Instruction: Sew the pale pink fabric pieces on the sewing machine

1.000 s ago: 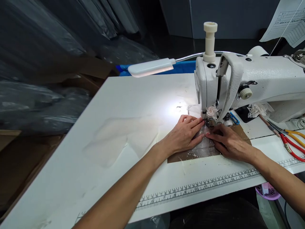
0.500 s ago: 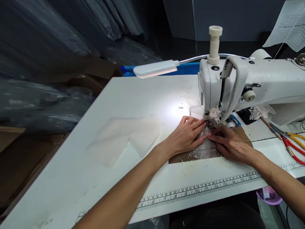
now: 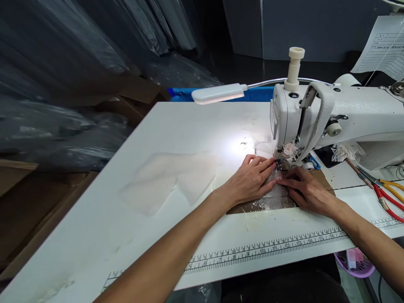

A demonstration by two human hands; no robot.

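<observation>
A white sewing machine [image 3: 341, 113] stands at the right of a white table [image 3: 176, 134]. Sheer pale fabric [image 3: 170, 179] lies spread to the left and runs under the presser foot [image 3: 282, 164]. My left hand [image 3: 251, 181] lies flat on the fabric, fingers stretched out toward the foot. My right hand [image 3: 304, 191] rests on the fabric just right of it, fingers extended and pressing down, fingertips nearly touching the left ones. Under both hands is a brown taped patch [image 3: 271, 202] on the table.
A white gooseneck lamp [image 3: 219, 93] lights the needle area. Red and yellow handled scissors [image 3: 386, 191] lie at the right. A printed ruler strip [image 3: 268, 250] runs along the table's front edge. A purple basket [image 3: 355, 261] hangs below. Dark plastic-wrapped rolls [image 3: 63, 84] fill the left.
The view has shifted, so everything sits a little further right and lower in the picture. Both hands stay flat on the fabric at the presser foot.
</observation>
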